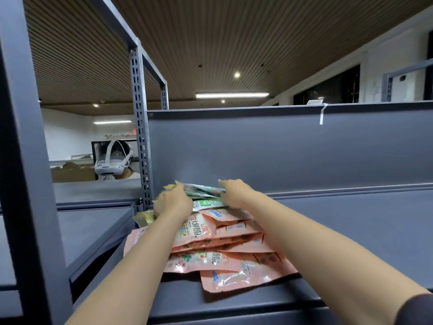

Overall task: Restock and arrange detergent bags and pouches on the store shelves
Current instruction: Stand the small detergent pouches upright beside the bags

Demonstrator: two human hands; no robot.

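A heap of pink detergent pouches lies at the left end of the grey metal shelf. On top of the heap, toward the back, lie green and white pouches, with yellow pouches at the left. My left hand grips the left end of the green and white pouches, fingers curled over them. My right hand holds their right end. Both arms reach over the pink heap.
A grey back panel stands right behind the heap. A perforated upright post is at its left. A lower grey shelf lies to the left. A person wearing a white headset is beyond the shelving.
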